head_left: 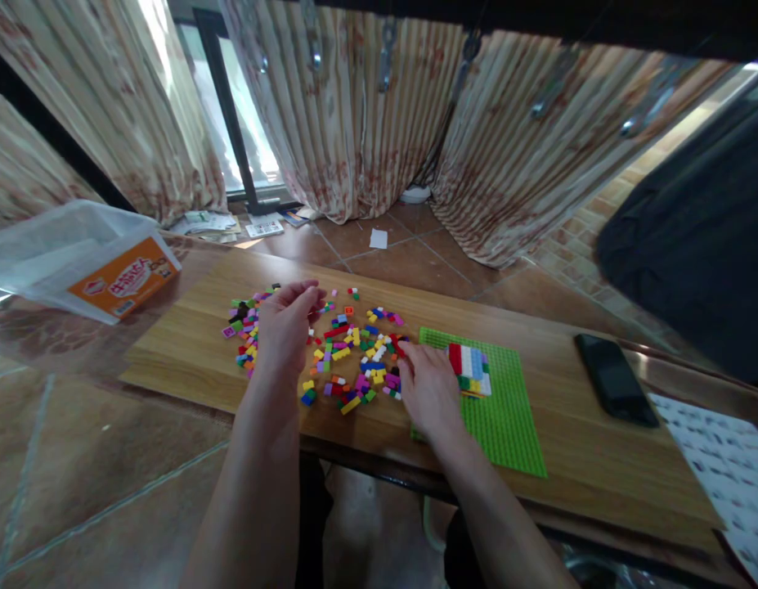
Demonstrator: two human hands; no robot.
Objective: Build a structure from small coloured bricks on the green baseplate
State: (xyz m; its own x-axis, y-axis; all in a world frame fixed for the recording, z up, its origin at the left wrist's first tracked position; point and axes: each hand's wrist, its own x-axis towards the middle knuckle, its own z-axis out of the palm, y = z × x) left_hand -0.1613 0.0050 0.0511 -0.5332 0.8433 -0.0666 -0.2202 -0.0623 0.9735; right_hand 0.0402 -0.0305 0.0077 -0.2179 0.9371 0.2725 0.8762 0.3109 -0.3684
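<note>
Many loose toy building bricks (340,354) in mixed colours lie scattered across the middle of the wooden board. Over the left part of the pile is my left hand (284,323), its thumb and fingertips drawn together; anything between them is too small to make out. My right hand (431,384) rests at the right edge of the pile, fingers stretched toward red bricks there, nothing visibly gripped. Just beyond its knuckles, a block of joined bricks (470,364) in red, white, blue and yellow sits on the green baseplate (501,425), which my right hand partly covers.
A clear plastic box (87,254) with an orange label stands at the far left. To the right, a black phone (615,380) lies on the wooden board (556,368), and a printed sheet (719,466) is beside it. Curtains (366,114) hang behind.
</note>
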